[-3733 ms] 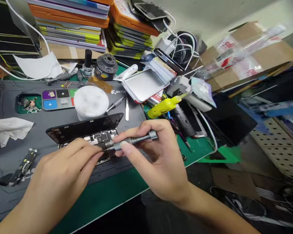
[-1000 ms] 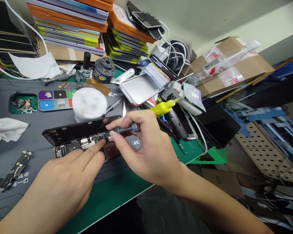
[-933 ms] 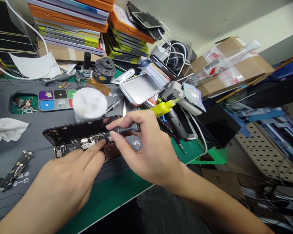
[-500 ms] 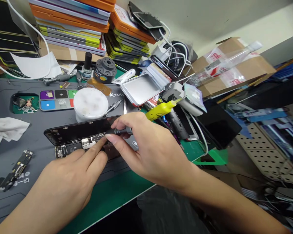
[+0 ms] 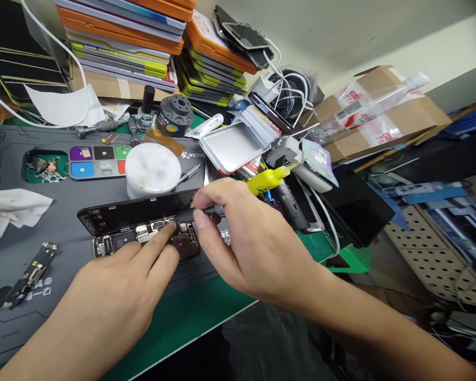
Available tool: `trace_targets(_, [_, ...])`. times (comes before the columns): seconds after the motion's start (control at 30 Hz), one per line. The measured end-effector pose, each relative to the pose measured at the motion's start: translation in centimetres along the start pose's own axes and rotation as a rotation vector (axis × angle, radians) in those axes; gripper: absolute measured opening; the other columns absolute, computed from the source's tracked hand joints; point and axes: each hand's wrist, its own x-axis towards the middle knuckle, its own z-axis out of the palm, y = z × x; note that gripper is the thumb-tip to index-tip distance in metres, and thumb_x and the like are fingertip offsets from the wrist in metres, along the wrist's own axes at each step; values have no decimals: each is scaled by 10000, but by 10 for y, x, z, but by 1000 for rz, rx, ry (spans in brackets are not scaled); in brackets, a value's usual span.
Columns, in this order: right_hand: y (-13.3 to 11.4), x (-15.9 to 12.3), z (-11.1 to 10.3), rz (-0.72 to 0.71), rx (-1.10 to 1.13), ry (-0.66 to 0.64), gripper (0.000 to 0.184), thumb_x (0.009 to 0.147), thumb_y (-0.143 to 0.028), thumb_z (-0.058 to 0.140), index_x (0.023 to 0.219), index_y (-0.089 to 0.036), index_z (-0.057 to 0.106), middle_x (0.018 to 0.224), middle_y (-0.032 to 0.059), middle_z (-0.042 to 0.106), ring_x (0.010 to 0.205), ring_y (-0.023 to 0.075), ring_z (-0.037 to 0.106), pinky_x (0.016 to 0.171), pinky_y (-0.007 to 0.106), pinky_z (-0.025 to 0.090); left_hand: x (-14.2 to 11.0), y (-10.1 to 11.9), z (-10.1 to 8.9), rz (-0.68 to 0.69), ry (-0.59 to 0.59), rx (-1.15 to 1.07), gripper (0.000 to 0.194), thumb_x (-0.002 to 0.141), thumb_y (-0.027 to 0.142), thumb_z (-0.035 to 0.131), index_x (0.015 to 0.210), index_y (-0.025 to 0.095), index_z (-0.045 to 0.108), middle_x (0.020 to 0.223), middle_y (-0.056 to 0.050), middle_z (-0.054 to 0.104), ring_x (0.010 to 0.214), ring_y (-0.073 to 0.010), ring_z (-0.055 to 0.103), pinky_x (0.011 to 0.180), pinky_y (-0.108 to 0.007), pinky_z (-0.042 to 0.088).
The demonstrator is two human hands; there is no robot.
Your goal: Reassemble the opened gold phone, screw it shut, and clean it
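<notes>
An opened phone [image 5: 188, 244] lies on the grey mat, its inner parts bare and its dark screen [image 5: 135, 214] tilted up along the far long edge. My left hand [image 5: 122, 283] rests over the near side, fingers stretched out, with the index fingertip touching the phone's inside. Between thumb and fingers of my right hand [image 5: 246, 233] is a dark grey pen-like tool [image 5: 185, 216]. Its free end points left, over the phone close to my left index fingertip. What that end touches, I cannot make out.
A round white tub [image 5: 153, 166] stands just behind the screen. A small screwdriver [image 5: 190, 172] lies beside it. At left are a loose circuit piece [image 5: 35, 272] and a white cloth [image 5: 18, 211]. A yellow syringe-like tube [image 5: 265, 181] sits beyond my right hand. Stacked cases [image 5: 122, 37] rise behind.
My right hand has shifted slightly right with the tool, and more of the phone's right end shows. My left index finger stays on the phone. The whole view has moved a little.
</notes>
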Motion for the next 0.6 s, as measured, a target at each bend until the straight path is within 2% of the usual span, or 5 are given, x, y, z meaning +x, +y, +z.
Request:
trace_targets(0.13, [1, -1, 0, -33, -34, 0, 201, 1007, -64, 516, 1148, -207, 509, 1000, 80, 689, 896, 210, 686, 764, 357, 587, 0, 1, -1, -7, -41, 18, 487, 829, -17, 472, 1222, 126, 721, 1406, -144, 740, 875, -300, 824, 584, -450, 702])
trace_targets(0.37, [2, 3, 0, -71, -50, -51, 219, 969, -27, 513, 1136, -169, 511, 966, 80, 659, 844, 192, 616, 743, 347, 564, 1, 3, -2, -7, -77, 20, 486, 816, -30, 489, 1210, 128, 725, 1451, -170, 705, 835, -321, 814, 490, -447, 662])
trace_targets(0.6, [3, 2, 2, -73, -14, -24, 249, 990, -34, 512, 1179, -192, 478, 996, 88, 677, 885, 207, 659, 758, 366, 581, 0, 8, -1, -46, -103, 74, 567, 789, -59, 416, 1209, 150, 735, 1443, -129, 717, 747, -279, 783, 478, -412, 640])
